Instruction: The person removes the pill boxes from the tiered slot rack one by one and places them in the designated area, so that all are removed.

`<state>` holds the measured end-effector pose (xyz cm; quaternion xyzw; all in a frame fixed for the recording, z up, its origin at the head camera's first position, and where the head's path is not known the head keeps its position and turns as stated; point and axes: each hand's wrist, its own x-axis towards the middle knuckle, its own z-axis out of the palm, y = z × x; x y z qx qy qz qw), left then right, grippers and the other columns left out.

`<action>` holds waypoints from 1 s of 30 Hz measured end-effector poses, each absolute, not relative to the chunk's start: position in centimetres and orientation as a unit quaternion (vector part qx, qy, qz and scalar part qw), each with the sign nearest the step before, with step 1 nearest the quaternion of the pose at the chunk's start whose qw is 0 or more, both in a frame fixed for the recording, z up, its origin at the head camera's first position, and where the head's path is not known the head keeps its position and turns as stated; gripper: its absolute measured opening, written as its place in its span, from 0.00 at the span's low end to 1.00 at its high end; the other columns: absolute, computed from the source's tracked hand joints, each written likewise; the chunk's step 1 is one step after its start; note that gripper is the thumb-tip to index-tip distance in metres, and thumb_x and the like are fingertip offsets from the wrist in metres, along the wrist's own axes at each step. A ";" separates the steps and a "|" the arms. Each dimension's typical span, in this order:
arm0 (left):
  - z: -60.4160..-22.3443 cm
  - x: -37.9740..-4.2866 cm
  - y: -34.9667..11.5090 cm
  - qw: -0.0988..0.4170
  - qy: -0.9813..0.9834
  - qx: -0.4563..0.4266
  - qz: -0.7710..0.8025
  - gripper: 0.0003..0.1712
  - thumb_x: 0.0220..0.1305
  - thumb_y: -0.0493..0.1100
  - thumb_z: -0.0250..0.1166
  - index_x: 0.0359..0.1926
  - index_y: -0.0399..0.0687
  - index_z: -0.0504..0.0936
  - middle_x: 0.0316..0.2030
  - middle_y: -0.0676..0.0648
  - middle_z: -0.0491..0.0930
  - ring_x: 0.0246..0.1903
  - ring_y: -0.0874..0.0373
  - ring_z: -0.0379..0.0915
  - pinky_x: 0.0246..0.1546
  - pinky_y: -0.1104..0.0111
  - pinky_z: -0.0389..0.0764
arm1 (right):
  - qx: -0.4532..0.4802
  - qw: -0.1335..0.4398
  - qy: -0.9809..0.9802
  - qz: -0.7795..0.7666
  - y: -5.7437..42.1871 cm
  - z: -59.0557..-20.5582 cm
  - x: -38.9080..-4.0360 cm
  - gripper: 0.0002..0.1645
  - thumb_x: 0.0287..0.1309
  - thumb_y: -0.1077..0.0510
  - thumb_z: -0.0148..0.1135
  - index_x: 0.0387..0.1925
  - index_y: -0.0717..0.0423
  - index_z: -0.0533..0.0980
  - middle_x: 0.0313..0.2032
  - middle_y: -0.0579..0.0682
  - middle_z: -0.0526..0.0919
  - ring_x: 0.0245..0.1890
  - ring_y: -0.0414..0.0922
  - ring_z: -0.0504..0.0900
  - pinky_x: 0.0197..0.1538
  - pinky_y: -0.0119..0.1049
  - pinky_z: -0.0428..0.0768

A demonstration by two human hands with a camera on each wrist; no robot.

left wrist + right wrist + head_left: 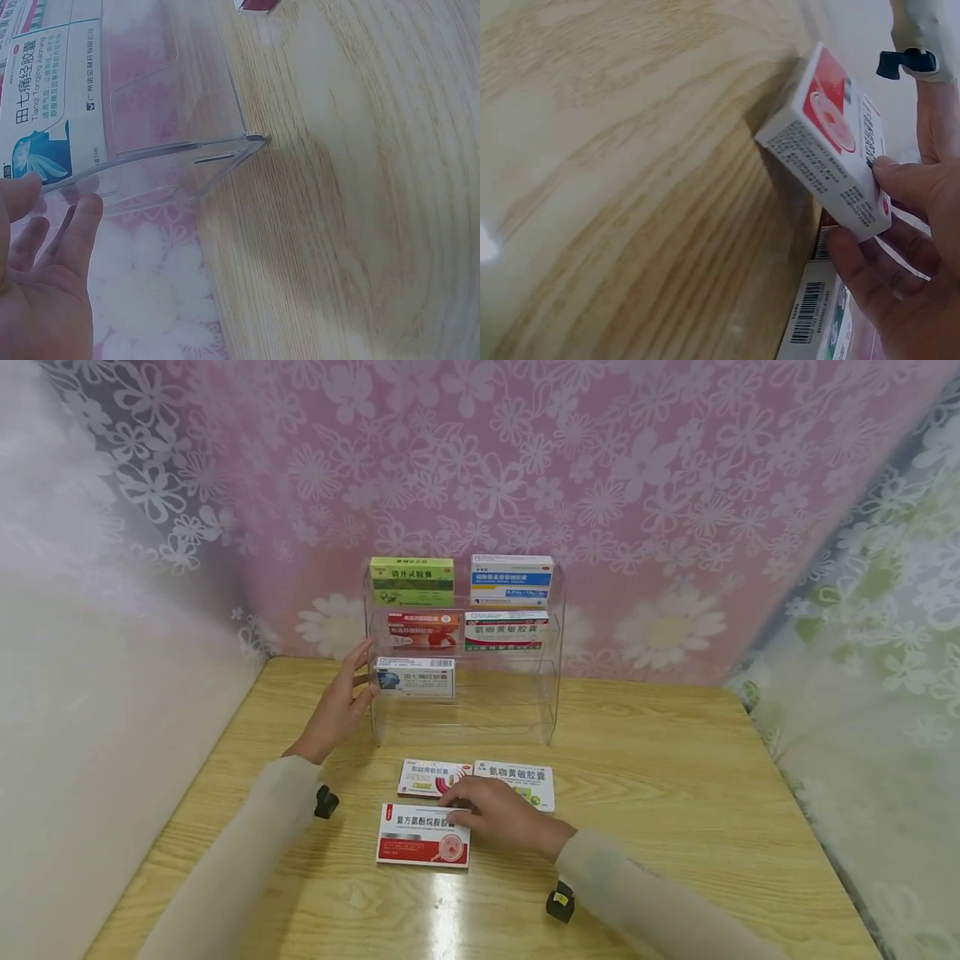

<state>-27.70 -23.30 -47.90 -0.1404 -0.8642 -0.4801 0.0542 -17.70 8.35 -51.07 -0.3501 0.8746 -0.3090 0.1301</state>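
My left hand [337, 710] is at the left side of a clear tiered display rack [502, 697], thumb and fingers on either side of its edge in the left wrist view. Beside that thumb, a white and blue medicine box [56, 105] sits on a lower tier. With my right hand [502, 817] I pinch the far right corner of a white and red medicine box [423, 847]; in the right wrist view the thumb [904, 180] lies on its printed face. Two other medicine boxes, one with pink arcs [427, 774] and one white and green [517, 774], lie just behind, partly covered by this hand.
Upper tiers hold a green box [412, 583], a blue and white box [512, 583], a red box [423, 631] and a white and green box [506, 631]. The wooden table [660, 777] meets a floral curtain [480, 460] behind the rack.
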 end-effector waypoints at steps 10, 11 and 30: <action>-48.1 -27.8 -23.3 0.055 -0.864 -0.140 -0.480 0.49 0.86 0.33 0.54 0.89 0.77 0.40 0.86 0.37 0.54 0.78 0.30 0.65 0.69 0.36 0.79 | -0.463 0.014 0.870 -0.170 8.9 -52.4 -16.6 0.25 0.75 0.37 0.68 0.66 0.39 0.83 0.66 0.40 0.84 0.69 0.43 0.79 0.75 0.50 0.78; -48.1 -27.8 -23.3 0.055 -0.863 -0.140 -0.482 0.49 0.85 0.33 0.54 0.89 0.77 0.40 0.85 0.37 0.54 0.78 0.30 0.65 0.69 0.36 0.79 | -0.477 0.011 0.865 -0.155 9.0 -52.4 -16.6 0.26 0.76 0.35 0.66 0.67 0.37 0.83 0.67 0.39 0.83 0.70 0.43 0.78 0.76 0.51 0.77; -48.3 -28.0 -23.4 0.055 -0.860 -0.141 -0.488 0.50 0.85 0.33 0.54 0.88 0.79 0.41 0.86 0.38 0.54 0.77 0.29 0.65 0.69 0.35 0.78 | -0.510 -0.025 0.855 -0.092 9.5 -52.2 -16.6 0.24 0.74 0.33 0.66 0.62 0.36 0.86 0.69 0.39 0.83 0.69 0.43 0.79 0.72 0.48 0.76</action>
